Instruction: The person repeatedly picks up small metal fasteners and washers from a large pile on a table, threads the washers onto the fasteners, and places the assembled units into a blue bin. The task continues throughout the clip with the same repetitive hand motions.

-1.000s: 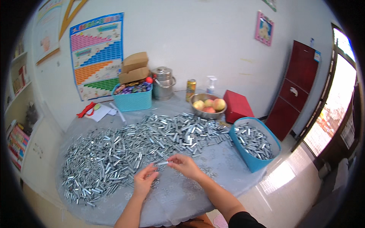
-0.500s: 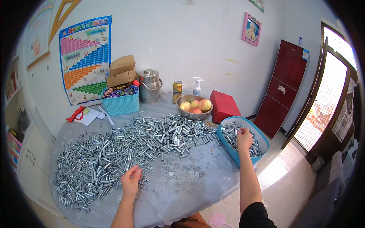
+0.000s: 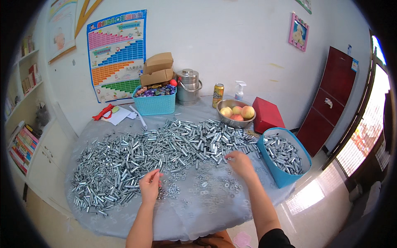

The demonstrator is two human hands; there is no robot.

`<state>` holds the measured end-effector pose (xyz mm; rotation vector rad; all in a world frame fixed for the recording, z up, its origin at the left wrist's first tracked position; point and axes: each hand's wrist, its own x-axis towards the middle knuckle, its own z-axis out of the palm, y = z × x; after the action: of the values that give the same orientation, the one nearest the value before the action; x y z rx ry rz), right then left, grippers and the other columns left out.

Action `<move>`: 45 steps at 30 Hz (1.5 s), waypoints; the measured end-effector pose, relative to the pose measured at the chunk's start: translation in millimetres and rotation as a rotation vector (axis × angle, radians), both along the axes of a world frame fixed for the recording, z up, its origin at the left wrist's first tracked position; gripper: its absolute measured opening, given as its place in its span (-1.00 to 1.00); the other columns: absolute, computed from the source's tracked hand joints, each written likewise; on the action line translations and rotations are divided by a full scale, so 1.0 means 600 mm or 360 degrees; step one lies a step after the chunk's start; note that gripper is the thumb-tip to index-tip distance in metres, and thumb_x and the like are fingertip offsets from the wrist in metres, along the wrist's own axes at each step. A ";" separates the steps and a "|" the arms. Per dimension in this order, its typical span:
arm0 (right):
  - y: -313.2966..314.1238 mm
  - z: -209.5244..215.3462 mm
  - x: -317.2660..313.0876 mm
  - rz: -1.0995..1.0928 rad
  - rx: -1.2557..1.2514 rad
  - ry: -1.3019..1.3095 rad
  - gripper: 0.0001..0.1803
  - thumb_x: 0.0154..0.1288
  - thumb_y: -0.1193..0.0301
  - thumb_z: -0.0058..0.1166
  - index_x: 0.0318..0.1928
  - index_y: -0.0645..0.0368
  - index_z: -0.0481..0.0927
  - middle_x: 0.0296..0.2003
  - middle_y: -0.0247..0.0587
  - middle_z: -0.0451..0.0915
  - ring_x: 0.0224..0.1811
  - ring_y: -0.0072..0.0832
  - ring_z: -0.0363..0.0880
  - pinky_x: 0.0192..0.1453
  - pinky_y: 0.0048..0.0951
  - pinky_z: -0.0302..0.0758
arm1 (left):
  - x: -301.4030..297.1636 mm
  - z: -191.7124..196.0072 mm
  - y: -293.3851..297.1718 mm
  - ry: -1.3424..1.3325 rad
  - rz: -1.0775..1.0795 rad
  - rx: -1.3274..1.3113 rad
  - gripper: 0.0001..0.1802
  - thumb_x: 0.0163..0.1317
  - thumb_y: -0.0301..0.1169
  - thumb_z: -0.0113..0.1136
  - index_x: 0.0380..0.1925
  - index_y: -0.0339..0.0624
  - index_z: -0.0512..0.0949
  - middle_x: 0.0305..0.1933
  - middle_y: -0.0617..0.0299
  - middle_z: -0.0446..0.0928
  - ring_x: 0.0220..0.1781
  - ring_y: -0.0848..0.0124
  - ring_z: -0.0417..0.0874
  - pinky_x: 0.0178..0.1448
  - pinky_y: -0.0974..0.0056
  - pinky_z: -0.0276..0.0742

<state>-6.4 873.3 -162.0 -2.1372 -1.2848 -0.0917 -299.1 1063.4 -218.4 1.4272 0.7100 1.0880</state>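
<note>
Heaps of small silvery metal sleeves cover the left and middle of the table. My left hand is at the front edge of this pile, its fingers drawn together in a pinch; whatever is between them is too small to make out. Beside it lie loose metal washers and nuts. Over the pile's right front edge, my right hand reaches leftward with loosely bent fingers slightly apart, nothing visible in them. To its right stands a blue fabric bin holding many metal sleeves.
Along the back stand a light-blue basket of wrapped sweets, a steel pot, a yellow can, a spray bottle, a steel bowl of peaches and a red box. Papers lie at back left.
My right hand has left the blue bin and moved left to the edge of the pile. My left hand has stayed near the pile's front, its fingers drawn closer. The view has shifted leftward.
</note>
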 end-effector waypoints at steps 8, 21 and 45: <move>0.079 -0.080 -0.039 -0.0258 -0.0277 0.0063 -0.80 -0.03 0.46 0.14 -0.31 0.09 0.65 -0.31 -0.08 0.61 -0.19 -0.17 0.58 -0.11 -0.24 0.50 | -0.030 -0.003 0.047 -0.0045 0.0448 0.0059 -0.87 0.19 -0.53 0.14 -0.28 -0.31 0.61 -0.38 0.22 0.62 -0.51 0.60 0.48 -0.41 0.49 0.42; 0.084 -0.065 -0.121 0.0177 0.0269 0.0738 -0.73 0.06 0.43 0.24 -0.20 0.27 0.60 -0.32 -0.14 0.63 -0.25 -0.42 0.60 -0.13 -0.44 0.49 | -0.046 0.010 0.029 0.1126 0.0490 0.0814 -0.93 -0.13 -0.55 0.29 -0.57 -0.17 0.60 -0.46 0.19 0.53 -0.30 0.23 0.46 -0.14 0.18 0.38; 0.083 -0.050 -0.128 0.0606 0.0312 0.1834 -0.64 0.27 0.48 0.08 0.07 0.28 0.47 -0.16 -0.18 0.60 -0.17 -0.54 0.57 -0.05 -0.54 0.49 | -0.076 0.042 0.026 0.1392 -0.0092 0.1076 -0.87 -0.26 -0.49 0.27 -0.62 -0.12 0.52 -0.37 0.19 0.49 -0.14 0.16 0.42 -0.03 0.14 0.32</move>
<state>-83.1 923.2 -192.2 -1.3094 -0.8543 0.9775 -344.9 1079.2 -193.3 2.5503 0.9297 0.6316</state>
